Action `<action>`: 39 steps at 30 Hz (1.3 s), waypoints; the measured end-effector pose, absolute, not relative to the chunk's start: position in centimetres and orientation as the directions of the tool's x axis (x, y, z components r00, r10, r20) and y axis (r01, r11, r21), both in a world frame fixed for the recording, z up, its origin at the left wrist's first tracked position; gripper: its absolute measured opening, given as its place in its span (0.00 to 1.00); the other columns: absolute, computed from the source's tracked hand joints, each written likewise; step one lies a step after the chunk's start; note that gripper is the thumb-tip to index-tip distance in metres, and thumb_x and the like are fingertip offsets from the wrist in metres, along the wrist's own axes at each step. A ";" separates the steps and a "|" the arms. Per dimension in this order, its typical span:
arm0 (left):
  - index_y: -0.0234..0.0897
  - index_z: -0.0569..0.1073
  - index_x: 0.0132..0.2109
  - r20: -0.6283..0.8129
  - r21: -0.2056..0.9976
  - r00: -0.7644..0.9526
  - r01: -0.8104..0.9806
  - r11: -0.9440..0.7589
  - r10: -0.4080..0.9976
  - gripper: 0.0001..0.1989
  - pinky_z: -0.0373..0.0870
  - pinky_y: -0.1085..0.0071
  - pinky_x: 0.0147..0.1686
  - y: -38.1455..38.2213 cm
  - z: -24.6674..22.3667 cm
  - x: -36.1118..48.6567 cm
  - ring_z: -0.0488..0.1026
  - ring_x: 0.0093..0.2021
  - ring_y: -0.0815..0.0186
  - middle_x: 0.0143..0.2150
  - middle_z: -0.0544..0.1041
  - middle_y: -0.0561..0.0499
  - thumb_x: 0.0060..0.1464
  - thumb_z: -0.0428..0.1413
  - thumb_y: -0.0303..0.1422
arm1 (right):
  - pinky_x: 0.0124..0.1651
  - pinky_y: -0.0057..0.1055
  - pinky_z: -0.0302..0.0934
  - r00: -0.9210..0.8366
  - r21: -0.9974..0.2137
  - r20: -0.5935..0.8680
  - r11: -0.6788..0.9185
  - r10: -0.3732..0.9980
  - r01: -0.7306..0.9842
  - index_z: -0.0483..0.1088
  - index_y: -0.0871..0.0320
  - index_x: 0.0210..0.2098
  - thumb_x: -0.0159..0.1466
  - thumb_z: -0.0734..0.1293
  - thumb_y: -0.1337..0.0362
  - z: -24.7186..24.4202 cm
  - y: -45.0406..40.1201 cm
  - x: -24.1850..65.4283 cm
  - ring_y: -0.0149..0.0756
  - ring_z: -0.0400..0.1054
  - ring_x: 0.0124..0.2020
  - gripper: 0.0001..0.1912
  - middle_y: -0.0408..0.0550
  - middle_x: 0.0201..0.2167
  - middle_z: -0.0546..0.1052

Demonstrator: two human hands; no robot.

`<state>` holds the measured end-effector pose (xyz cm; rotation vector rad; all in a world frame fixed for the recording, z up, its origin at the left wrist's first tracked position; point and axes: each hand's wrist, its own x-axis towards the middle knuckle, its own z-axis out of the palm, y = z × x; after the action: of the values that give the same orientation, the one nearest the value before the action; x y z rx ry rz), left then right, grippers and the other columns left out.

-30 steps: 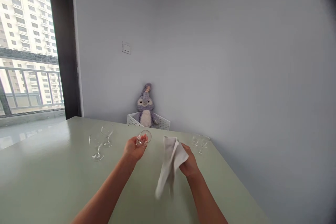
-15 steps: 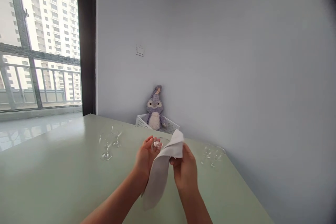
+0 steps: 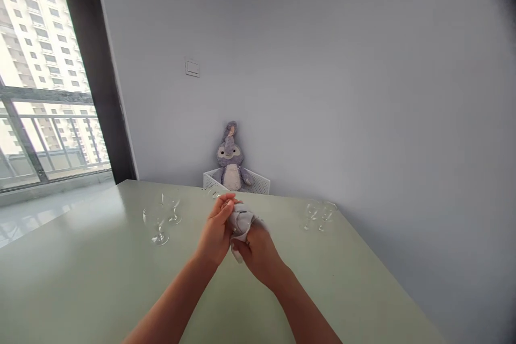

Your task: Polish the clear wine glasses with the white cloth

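Note:
In front of me my left hand (image 3: 214,234) is closed around a stemmed wine glass (image 3: 215,194), which lies on its side in the air. The foot of the glass shows beyond my fingers, and most of its bowl is hidden. A bunched white cloth (image 3: 242,219) fills the bowl's open end. With fingers curled, my right hand (image 3: 260,255) grips the cloth and presses it into the glass mouth; a short tail of cloth hangs below. Exactly how deep the fingers reach cannot be seen.
Two stemmed glasses (image 3: 159,228) stand upright on the pale green table (image 3: 100,279) at the left. Another pair of glasses (image 3: 324,215) stands at the right, near the wall. Behind the table's far edge, a plush rabbit (image 3: 231,172) sits in a white perforated basket (image 3: 261,185).
My right hand has bunched the loosely hanging cloth and brought it into the glass mouth. The glass has turned in my left hand, its foot now pointing away. The view has shifted slightly right.

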<state>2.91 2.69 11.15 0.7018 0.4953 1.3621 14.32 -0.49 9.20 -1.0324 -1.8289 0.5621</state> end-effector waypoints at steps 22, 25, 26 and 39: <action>0.33 0.72 0.46 0.271 0.929 0.280 -0.326 -0.175 0.921 0.18 0.67 0.70 0.35 1.4 12.5 1.6 0.70 0.41 0.58 0.43 0.74 0.42 0.50 0.53 0.39 | 0.28 0.31 0.58 -0.116 -0.908 0.380 0.394 0.918 0.144 0.68 0.57 0.21 0.57 0.61 0.55 10.8 -3.1 14.6 0.36 0.65 0.22 0.14 0.48 0.19 0.72; 0.36 0.72 0.47 0.462 0.875 0.339 -0.327 -0.358 0.820 0.17 0.63 0.68 0.46 0.9 13.0 1.2 0.60 0.55 0.54 0.55 0.65 0.44 0.49 0.56 0.34 | 0.19 0.27 0.55 -0.161 -0.926 0.184 0.115 0.970 -0.360 0.66 0.59 0.22 0.59 0.57 0.49 11.5 -3.0 15.2 0.30 0.59 0.12 0.21 0.42 0.11 0.66; 0.36 0.72 0.47 0.501 0.857 0.346 -0.324 -0.400 0.793 0.17 0.62 0.67 0.48 0.8 13.1 1.2 0.58 0.56 0.54 0.56 0.64 0.44 0.48 0.56 0.33 | 0.18 0.26 0.53 -0.159 -0.882 0.156 0.065 0.975 -0.467 0.66 0.60 0.24 0.59 0.58 0.49 11.6 -3.1 15.3 0.29 0.58 0.11 0.20 0.41 0.11 0.66; 0.35 0.72 0.43 0.362 0.930 0.267 -0.167 -0.327 0.893 0.17 0.69 0.70 0.35 1.0 13.0 0.9 0.71 0.38 0.63 0.38 0.75 0.46 0.52 0.51 0.42 | 0.26 0.31 0.59 -0.215 -0.943 0.333 0.330 0.918 -0.051 0.67 0.59 0.24 0.59 0.60 0.55 12.0 -4.1 15.2 0.35 0.65 0.20 0.14 0.45 0.17 0.70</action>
<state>0.90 0.97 12.96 1.4968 0.7088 1.2802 15.16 -4.08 12.01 -0.8293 -1.5003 1.1110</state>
